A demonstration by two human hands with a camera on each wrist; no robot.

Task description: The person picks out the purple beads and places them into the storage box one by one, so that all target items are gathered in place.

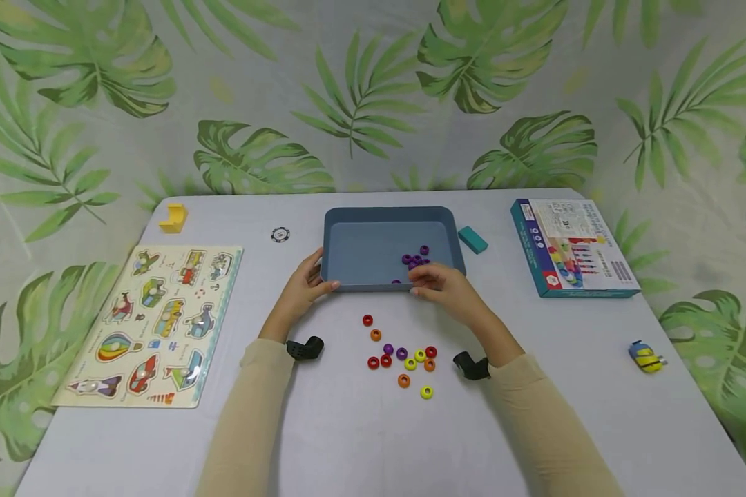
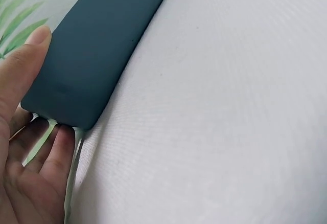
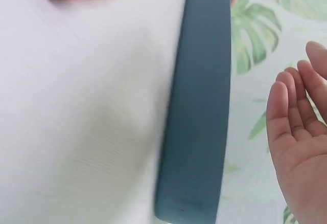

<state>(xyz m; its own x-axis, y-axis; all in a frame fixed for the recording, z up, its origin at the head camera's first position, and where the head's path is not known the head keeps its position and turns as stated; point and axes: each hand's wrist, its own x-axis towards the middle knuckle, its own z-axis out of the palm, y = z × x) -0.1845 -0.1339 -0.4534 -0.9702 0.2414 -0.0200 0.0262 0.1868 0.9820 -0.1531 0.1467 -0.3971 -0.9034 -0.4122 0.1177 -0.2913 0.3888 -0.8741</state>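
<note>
A blue-grey tray lies on the white table, several purple beads inside near its right front. My left hand grips the tray's front left corner. In the left wrist view, that hand's thumb lies along the front wall and its fingers touch the end. Over the tray's front right edge is my right hand, beside the purple beads. The right wrist view shows its fingers loosely bent, with nothing visible in them. Red, orange, yellow and purple beads are scattered in front of the tray.
A picture puzzle board lies at the left, a yellow block behind it. A poker chip sits left of the tray. To the right are a teal block, a game box and a small yellow-blue toy.
</note>
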